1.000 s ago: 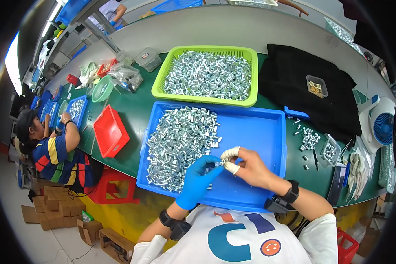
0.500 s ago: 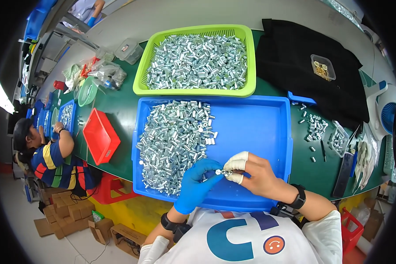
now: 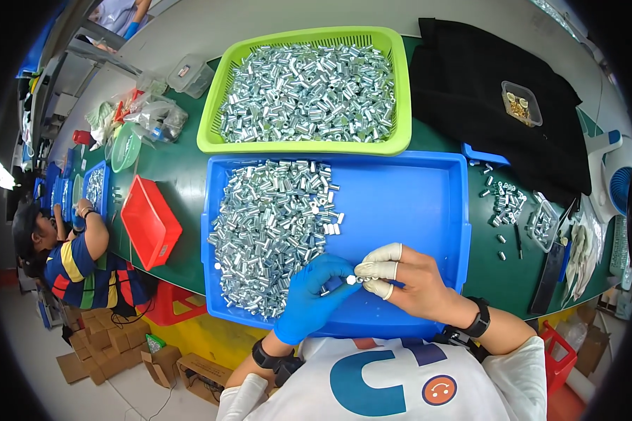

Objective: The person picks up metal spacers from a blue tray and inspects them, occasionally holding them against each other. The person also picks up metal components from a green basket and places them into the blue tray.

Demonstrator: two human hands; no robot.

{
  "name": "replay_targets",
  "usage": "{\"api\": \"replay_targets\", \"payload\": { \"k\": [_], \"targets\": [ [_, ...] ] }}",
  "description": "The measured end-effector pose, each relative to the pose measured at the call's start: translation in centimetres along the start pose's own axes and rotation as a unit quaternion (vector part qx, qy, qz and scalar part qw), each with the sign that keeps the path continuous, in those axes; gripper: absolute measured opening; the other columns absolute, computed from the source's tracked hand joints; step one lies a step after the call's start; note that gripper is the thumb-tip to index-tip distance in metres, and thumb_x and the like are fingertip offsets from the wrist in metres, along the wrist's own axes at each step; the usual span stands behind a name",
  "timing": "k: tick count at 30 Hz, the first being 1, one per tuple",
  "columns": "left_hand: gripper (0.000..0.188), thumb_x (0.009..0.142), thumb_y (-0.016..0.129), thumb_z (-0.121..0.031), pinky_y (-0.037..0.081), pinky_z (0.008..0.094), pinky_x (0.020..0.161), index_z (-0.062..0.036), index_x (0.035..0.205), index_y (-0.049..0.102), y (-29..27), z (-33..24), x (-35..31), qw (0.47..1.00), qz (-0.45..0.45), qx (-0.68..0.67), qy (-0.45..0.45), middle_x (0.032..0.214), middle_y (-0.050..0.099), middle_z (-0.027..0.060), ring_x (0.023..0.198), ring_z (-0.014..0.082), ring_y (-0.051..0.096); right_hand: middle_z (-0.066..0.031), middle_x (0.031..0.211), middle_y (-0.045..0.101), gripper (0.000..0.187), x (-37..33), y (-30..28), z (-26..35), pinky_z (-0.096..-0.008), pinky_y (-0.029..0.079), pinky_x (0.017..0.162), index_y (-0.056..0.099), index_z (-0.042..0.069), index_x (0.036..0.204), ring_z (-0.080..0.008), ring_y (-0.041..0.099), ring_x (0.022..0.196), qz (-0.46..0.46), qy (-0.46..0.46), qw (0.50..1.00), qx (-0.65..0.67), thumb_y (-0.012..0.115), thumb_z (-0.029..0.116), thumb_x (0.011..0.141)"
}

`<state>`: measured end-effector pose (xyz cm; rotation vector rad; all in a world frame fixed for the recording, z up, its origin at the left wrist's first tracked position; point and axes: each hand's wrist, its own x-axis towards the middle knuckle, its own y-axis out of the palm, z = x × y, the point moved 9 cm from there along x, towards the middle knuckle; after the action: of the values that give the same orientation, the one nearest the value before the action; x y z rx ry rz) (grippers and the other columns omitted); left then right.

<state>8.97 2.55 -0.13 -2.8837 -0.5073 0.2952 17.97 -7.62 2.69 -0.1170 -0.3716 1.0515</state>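
- Both hands meet over the near edge of the blue tray: the left hand [image 3: 314, 296], in a blue glove, and the right hand [image 3: 407, 281], bare but for pale finger cots on the fingertips [image 3: 379, 269], pinch one small metal sleeve [image 3: 353, 279] between them, so each is closed narrowly on that piece.
- Green tabletop [image 3: 179, 172] carries everything and curves away toward a seated person [image 3: 74, 256] at the far left.
- Black cloth [image 3: 484, 98] lies at the upper right, with a small clear box [image 3: 521, 103] of brass-coloured bits resting on it.
- Blue tray [image 3: 407, 200] sits directly before the person; its left half holds a heap of silvery metal sleeves [image 3: 274, 228], its right half is bare blue.
- Green basket [image 3: 309, 88] stands just behind the blue tray, touching its far rim, and is filled with the same silvery sleeves.
- Red bin [image 3: 151, 223] stands tilted to the left of the blue tray.
- Loose sleeves [image 3: 504, 203] are scattered on the tabletop to the right of the blue tray.
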Motion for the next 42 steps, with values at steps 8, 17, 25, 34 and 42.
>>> {"api": "replay_targets", "payload": {
  "k": [8,17,25,34,42],
  "targets": [
    [0.018,0.073,0.071,0.001,0.047,0.0231,0.061,-0.0055,0.088,0.064,-0.1,-0.2,0.0,0.999,0.004,0.036,0.032,0.088,0.060,0.0038,0.074,0.0103,0.058,-0.0099,0.098,0.061,0.026,-0.1,0.2,-0.5,-0.0283,0.056,0.073,0.068,0.005,0.102,-0.0197,0.064,0.086,0.029,0.047,0.998,0.038,0.068,-0.002,0.077],
    [0.022,0.075,0.070,0.001,0.048,0.0211,0.061,-0.0023,0.097,0.066,0.4,0.6,-0.3,0.998,0.058,0.027,-0.027,0.089,0.061,0.0053,0.075,0.0096,0.059,-0.0103,0.102,0.057,0.022,-0.4,0.5,-1.5,-0.0268,0.059,0.069,0.065,0.001,0.101,-0.0181,0.063,0.086,0.041,0.146,0.979,0.140,0.065,-0.004,0.080],
    [0.022,0.079,0.062,0.007,0.049,0.0217,0.071,-0.0013,0.099,0.066,0.1,0.0,0.2,0.997,0.006,-0.077,-0.020,0.093,0.061,0.0045,0.082,0.0110,0.060,-0.0101,0.101,0.057,0.020,-0.5,0.2,-2.7,-0.0280,0.059,0.069,0.064,-0.001,0.102,-0.0174,0.063,0.084,0.010,0.190,0.966,0.176,0.064,-0.004,0.082],
    [0.039,0.082,0.057,0.010,0.049,0.0252,0.080,-0.0008,0.119,0.055,0.2,1.8,0.0,0.966,-0.040,-0.220,-0.131,0.108,0.062,0.0096,0.097,0.0152,0.060,-0.0101,0.100,0.058,0.018,-0.5,-0.1,-3.0,-0.0285,0.059,0.070,0.064,0.000,0.100,-0.0182,0.063,0.084,-0.009,0.218,0.957,0.192,0.064,-0.002,0.081],
    [0.041,0.085,0.060,0.000,0.052,0.0278,0.082,-0.0045,0.125,0.051,0.3,0.8,-0.1,0.990,-0.040,-0.121,-0.055,0.109,0.065,0.0097,0.096,0.0174,0.064,-0.0092,0.095,0.061,0.020,-0.1,-0.5,-1.7,-0.0246,0.056,0.066,0.066,0.003,0.098,-0.0170,0.063,0.076,-0.026,0.122,0.991,0.055,0.068,0.001,0.078]
  ]
}}
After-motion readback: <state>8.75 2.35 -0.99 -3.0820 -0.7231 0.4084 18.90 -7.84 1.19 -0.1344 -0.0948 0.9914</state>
